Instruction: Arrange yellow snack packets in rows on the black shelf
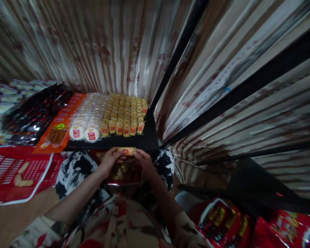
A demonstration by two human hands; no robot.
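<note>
A small yellow wrapped snack [126, 151] with a red label lies sideways between my hands. My left hand [111, 159] pinches its left end and my right hand [144, 160] pinches its right end. Just below sits a red container [125, 184] between my knees, with yellowish wrapped pieces [122, 171] in it. Beyond my hands, rows of similar yellow packs [126, 129] stand upright on a black shelf [121, 141]. White round packs [92, 133] stand beside them on the left.
An orange packet [57, 135] and dark packets [38, 115] lie further left on the shelf. A red basket [45, 172] at the left holds 3 pale yellow pieces. Red packages [223, 220] are at the lower right. A black post [175, 55] and striped curtains stand behind.
</note>
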